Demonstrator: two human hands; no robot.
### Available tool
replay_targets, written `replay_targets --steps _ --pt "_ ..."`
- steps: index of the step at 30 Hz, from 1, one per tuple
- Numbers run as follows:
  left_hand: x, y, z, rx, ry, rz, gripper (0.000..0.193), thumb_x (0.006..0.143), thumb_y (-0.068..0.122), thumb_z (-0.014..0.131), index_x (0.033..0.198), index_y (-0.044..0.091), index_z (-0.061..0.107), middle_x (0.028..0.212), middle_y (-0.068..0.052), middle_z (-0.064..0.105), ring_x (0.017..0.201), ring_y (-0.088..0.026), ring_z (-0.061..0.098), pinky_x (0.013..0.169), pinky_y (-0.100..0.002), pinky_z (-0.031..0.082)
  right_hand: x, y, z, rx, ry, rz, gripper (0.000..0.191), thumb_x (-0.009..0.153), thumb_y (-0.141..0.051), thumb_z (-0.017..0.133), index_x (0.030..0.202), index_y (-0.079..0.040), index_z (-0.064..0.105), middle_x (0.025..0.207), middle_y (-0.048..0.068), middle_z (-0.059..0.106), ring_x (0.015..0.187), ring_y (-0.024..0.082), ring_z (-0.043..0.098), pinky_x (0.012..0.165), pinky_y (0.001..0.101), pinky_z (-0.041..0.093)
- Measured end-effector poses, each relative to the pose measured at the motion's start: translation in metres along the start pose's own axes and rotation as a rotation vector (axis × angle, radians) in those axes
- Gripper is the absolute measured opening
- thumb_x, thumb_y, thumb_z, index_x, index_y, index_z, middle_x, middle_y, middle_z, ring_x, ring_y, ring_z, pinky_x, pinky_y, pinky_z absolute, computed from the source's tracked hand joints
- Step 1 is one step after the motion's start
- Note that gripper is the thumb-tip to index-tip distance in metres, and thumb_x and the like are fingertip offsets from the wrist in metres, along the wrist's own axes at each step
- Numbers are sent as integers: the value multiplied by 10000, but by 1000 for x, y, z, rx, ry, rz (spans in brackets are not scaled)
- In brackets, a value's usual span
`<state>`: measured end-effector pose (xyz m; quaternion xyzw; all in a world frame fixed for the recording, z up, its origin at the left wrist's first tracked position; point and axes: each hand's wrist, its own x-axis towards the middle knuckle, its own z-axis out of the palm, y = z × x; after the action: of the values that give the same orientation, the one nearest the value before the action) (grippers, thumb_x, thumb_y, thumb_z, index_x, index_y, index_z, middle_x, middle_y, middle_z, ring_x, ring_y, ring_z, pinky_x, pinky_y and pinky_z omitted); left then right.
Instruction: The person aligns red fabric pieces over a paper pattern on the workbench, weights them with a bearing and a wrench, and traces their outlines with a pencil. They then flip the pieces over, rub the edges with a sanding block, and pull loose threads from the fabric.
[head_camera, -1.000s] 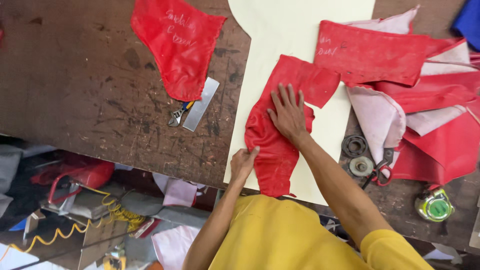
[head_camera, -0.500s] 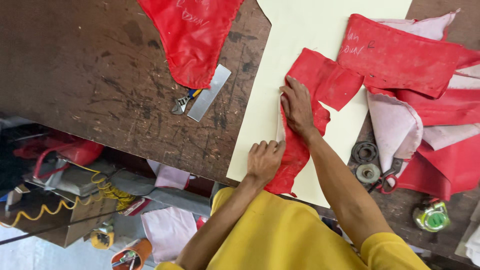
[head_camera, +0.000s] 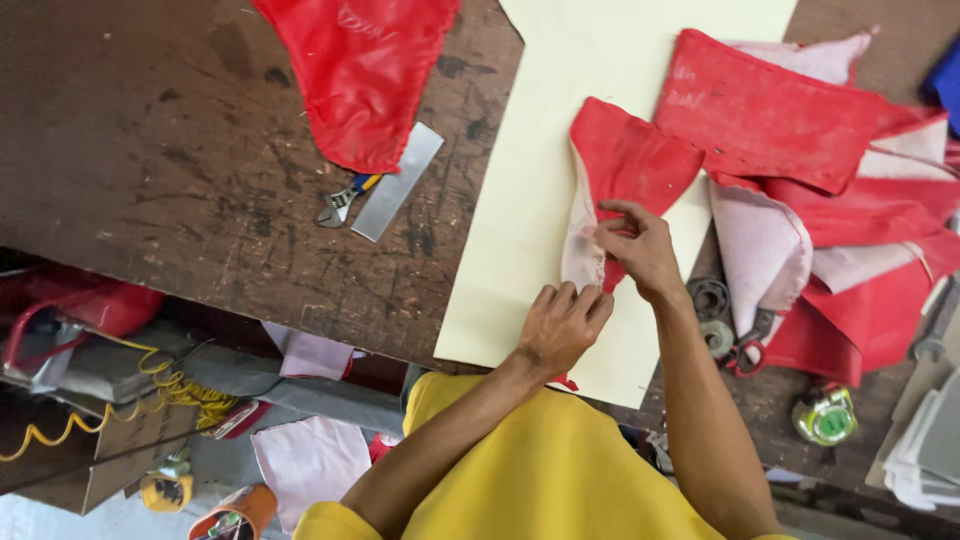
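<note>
A red fabric piece with a pale pink underside lies on a cream paper sheet on the dark wooden table. My right hand pinches the folded-over pink edge of this piece near its middle. My left hand grips the lower end of the same piece, close to the table's near edge. The fabric's left edge is turned up, showing the pink backing between both hands.
A pile of red and pink fabric pieces lies at the right. Another red piece sits at the top left, with a metal ruler and small wrench below it. Scissors and a tape roll lie by the right arm.
The red piece has been folded over along its left edge, exposing the pink underside. My right hand went from pressing flat to pinching; my left hand moved up onto the lower end.
</note>
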<state>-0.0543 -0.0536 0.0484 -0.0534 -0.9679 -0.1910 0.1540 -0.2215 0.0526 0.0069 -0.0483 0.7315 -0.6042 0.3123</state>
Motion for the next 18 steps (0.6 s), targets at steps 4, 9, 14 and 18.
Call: replay_targets --steps 4,9,14,18 --pt "5 17 6 -42 21 69 222 872 123 629 1083 57 645 930 -49 550 849 -229 552 742 -384 458 -12 18 -21 208 88 113 346 873 -65 801 1177 69 701 830 23 689 698 92 610 632 257 494" --pt "6 28 8 -84 -64 122 218 854 108 632 1066 59 643 915 -41 550 848 -233 545 733 -376 452 -19 28 -46 475 111 182 345 897 -41 776 1218 46 685 891 31 689 775 112 660 693 293 557" --pt "0 36 12 -102 -68 140 210 868 94 634 1075 58 637 924 -44 545 865 -237 542 754 -378 458 -27 29 -62 650 56 243 375 922 -37 693 1288 27 639 1053 104 747 911 179 721 818 349 612" --pt "-5 40 11 -86 -117 141 258 839 85 637 1095 54 650 918 -47 548 851 -241 544 746 -377 464 -36 30 -68 693 29 279 344 937 -41 666 1274 20 634 1050 113 742 896 194 736 812 375 632"
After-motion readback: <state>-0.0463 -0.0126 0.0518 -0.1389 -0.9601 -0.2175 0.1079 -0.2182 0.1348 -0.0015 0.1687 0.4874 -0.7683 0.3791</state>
